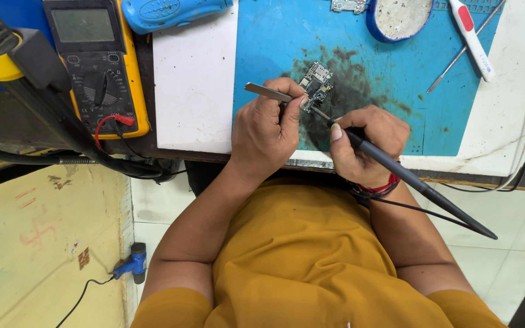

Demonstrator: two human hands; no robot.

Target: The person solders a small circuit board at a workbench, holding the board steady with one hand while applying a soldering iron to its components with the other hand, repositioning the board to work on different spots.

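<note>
A small circuit board (316, 84) lies on a scorched blue mat (390, 79) on the surface. The left hand (267, 130) has its grip closed on metal tweezers (267, 92) at the board; the right hand (369, 146) grips a black soldering iron (414, 182), tip touching it.

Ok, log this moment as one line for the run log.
left hand: holds metal tweezers | right hand: holds black soldering iron | tip on small green circuit board | surface: blue work mat

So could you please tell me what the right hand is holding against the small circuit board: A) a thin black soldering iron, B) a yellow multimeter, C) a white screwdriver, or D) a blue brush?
A: the right hand grips a thin black soldering iron whose tip meets the small circuit board, while the left hand holds metal tweezers.
</note>
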